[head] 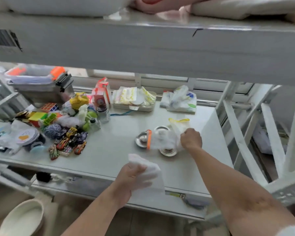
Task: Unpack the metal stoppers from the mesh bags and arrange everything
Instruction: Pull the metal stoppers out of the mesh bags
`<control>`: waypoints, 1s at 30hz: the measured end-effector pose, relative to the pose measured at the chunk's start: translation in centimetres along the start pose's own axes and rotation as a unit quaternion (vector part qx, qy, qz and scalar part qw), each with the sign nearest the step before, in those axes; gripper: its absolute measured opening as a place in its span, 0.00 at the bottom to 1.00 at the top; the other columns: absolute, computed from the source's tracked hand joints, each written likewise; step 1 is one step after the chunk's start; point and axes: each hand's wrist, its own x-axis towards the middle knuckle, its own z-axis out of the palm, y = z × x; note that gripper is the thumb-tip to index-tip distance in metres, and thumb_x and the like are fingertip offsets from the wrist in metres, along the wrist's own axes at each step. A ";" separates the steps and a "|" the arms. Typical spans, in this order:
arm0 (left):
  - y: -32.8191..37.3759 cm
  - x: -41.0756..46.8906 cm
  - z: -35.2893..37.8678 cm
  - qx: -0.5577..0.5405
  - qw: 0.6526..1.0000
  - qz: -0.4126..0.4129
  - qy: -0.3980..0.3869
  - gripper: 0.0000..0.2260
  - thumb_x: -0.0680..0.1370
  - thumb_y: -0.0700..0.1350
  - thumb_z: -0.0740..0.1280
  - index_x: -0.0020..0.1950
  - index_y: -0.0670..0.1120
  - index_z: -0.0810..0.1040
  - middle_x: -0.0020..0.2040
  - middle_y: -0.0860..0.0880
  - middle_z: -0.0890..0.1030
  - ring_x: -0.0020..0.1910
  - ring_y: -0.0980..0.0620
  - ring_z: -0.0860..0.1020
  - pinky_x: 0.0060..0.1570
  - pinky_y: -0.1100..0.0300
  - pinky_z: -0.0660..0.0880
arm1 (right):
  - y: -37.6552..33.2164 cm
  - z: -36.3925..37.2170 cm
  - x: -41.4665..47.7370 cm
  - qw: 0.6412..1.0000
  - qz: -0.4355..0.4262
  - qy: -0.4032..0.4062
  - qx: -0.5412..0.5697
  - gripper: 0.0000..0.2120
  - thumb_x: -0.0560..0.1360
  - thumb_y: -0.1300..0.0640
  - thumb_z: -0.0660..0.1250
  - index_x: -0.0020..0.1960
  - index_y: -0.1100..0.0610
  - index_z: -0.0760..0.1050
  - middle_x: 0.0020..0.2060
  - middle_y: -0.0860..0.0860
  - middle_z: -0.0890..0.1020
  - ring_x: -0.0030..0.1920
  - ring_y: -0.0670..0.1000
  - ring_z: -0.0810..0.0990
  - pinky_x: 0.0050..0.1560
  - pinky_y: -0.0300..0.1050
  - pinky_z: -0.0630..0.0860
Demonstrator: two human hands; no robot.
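A grey upper shelf spans the top of the view, bedding lying on it. Below it, the pale table carries all the working items.

Left end of the table: a stack of grey bins at the back, with a heap of toys in front, among them a puzzle cube and several small toy cars. At the back centre, a tray of flat packets; to its right, a crumpled plastic bag.

Right of centre lies a white mesh bag with an orange band, and just behind it a second mesh bag with a yellow edge. Three metal stoppers are visible around the orange-banded bag: one at its left, touching the band; one behind it; one at its near edge. Whether any remain inside the mesh cannot be determined.

The right hand is at the right end of this bag, fingers curled tight, pinching the white mesh.

The left hand is above the near table edge, well apart from the stoppers, fingers closed around a crumpled white mesh bag that hangs from the grip. The image is blurred here.

A pale bowl sits at lower left, below the table.
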 end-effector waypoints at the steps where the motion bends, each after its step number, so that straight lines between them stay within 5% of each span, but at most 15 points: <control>1: -0.4 0.0 0.2 -0.005 1.000 0.002 0.014 0.07 0.81 0.40 0.65 0.55 0.41 0.82 0.57 0.40 0.87 0.55 0.41 0.86 0.47 0.51 0.81 | 0.3 -0.1 0.0 0.999 -0.007 -0.004 0.037 0.12 0.77 0.58 0.61 0.51 0.63 0.80 0.53 0.64 0.84 0.54 0.64 0.81 0.51 0.51 0.76; 7: -2.5 0.8 0.8 -0.068 0.996 -0.032 0.040 0.12 0.82 0.38 0.64 0.65 0.43 0.80 0.58 0.42 0.87 0.54 0.39 0.86 0.45 0.51 0.81 | -0.6 -4.5 -5.0 0.962 -0.120 0.062 0.238 0.12 0.77 0.57 0.62 0.51 0.64 0.79 0.55 0.58 0.86 0.55 0.59 0.81 0.48 0.43 0.70; 10: -2.5 1.5 1.6 -0.151 0.987 -0.055 0.029 0.18 0.85 0.50 0.60 0.70 0.43 0.77 0.64 0.39 0.83 0.56 0.37 0.84 0.48 0.50 0.80 | -0.8 -3.8 -12.6 0.936 -0.275 0.015 0.217 0.09 0.75 0.60 0.64 0.51 0.62 0.80 0.57 0.54 0.86 0.57 0.54 0.83 0.56 0.44 0.76; 14: -1.9 1.7 1.3 -0.231 0.970 -0.047 -0.067 0.34 0.79 0.68 0.57 0.66 0.40 0.77 0.54 0.40 0.82 0.51 0.42 0.81 0.52 0.49 0.77 | -1.0 -0.4 -20.3 0.918 -0.365 -0.132 0.078 0.09 0.72 0.54 0.62 0.42 0.59 0.77 0.53 0.51 0.85 0.52 0.54 0.81 0.56 0.49 0.77; 18: -2.3 1.9 -1.1 -0.222 0.967 -0.055 -0.114 0.38 0.77 0.71 0.58 0.76 0.45 0.72 0.70 0.40 0.78 0.68 0.38 0.76 0.72 0.38 0.67 | -1.2 -1.3 -19.1 0.944 -0.222 -0.151 0.194 0.09 0.77 0.51 0.64 0.46 0.51 0.82 0.62 0.44 0.83 0.61 0.42 0.80 0.59 0.39 0.74; 20: -2.2 2.0 -1.8 -0.219 0.965 -0.052 -0.131 0.37 0.78 0.70 0.55 0.75 0.45 0.73 0.73 0.40 0.76 0.72 0.37 0.72 0.74 0.35 0.62 | -1.5 -1.6 -18.4 0.934 -0.224 -0.189 0.205 0.09 0.78 0.54 0.65 0.49 0.54 0.84 0.60 0.45 0.84 0.62 0.40 0.79 0.60 0.39 0.74; 23: -1.2 1.7 -1.2 -0.159 0.981 -0.026 -0.103 0.24 0.83 0.56 0.61 0.70 0.40 0.78 0.68 0.34 0.79 0.62 0.37 0.79 0.63 0.41 0.76 | -2.4 -0.7 -18.7 0.913 -0.243 -0.235 0.229 0.10 0.77 0.55 0.66 0.49 0.57 0.85 0.53 0.46 0.86 0.57 0.44 0.81 0.59 0.42 0.74; 26: -1.4 2.1 -0.9 -0.070 0.997 -0.011 0.004 0.14 0.84 0.43 0.62 0.64 0.37 0.81 0.59 0.36 0.85 0.47 0.43 0.86 0.48 0.48 0.83 | -2.2 -0.2 -15.1 0.937 -0.155 -0.087 0.301 0.07 0.74 0.57 0.69 0.46 0.57 0.86 0.43 0.48 0.85 0.52 0.48 0.82 0.55 0.44 0.75; 28: -1.3 1.7 -1.1 -0.050 0.998 -0.018 0.015 0.12 0.83 0.40 0.64 0.61 0.37 0.83 0.58 0.37 0.86 0.46 0.43 0.86 0.48 0.47 0.83 | -1.3 -0.5 -10.6 0.954 -0.052 0.030 0.293 0.12 0.72 0.53 0.69 0.50 0.54 0.87 0.49 0.52 0.86 0.58 0.54 0.81 0.63 0.47 0.74; 30: -1.3 1.5 -1.4 -0.044 0.998 -0.019 0.032 0.11 0.81 0.38 0.66 0.59 0.35 0.83 0.51 0.38 0.87 0.42 0.44 0.87 0.44 0.48 0.84 | -0.4 -0.6 -6.9 0.965 0.054 -0.014 0.255 0.17 0.70 0.47 0.66 0.56 0.48 0.85 0.58 0.55 0.84 0.64 0.59 0.78 0.68 0.52 0.71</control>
